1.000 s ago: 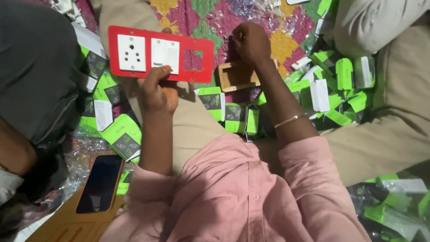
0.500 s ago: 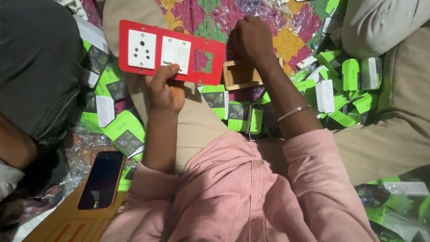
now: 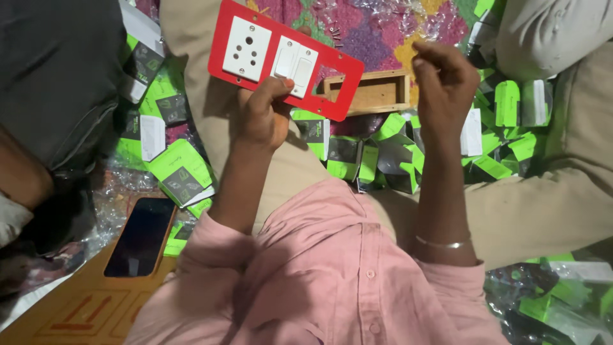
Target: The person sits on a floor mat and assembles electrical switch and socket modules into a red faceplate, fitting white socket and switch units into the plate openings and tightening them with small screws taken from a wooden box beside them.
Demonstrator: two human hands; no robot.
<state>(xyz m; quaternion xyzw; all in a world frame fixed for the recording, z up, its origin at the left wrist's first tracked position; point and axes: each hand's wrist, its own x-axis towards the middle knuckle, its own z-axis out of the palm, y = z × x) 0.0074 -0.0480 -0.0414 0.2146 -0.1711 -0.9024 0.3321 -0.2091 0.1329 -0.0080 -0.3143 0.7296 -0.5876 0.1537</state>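
My left hand [image 3: 260, 120] grips the lower edge of a red switch plate [image 3: 225, 46], thumb on its front. The plate carries a white socket [image 3: 247, 39] and a white double switch [image 3: 292, 62], and has an empty rectangular cut-out at its right end. Behind that end a small open wooden box [image 3: 373, 93] lies on the patterned cloth. My right hand [image 3: 447, 83] hovers just right of the box, fingers curled together with nothing visible in them. My pink shirt fills the bottom of the view.
Several green and white cartons [image 3: 182, 172] and torn wrappers lie around my legs. A dark phone [image 3: 140, 236] rests on an orange board at lower left. Small screws [image 3: 332, 29] sit on the cloth. Another person in dark clothes [image 3: 57, 83] is at the left.
My right hand has lifted off the wooden box and moved right, leaving the box uncovered. The red plate has tilted and sits higher in my left hand.
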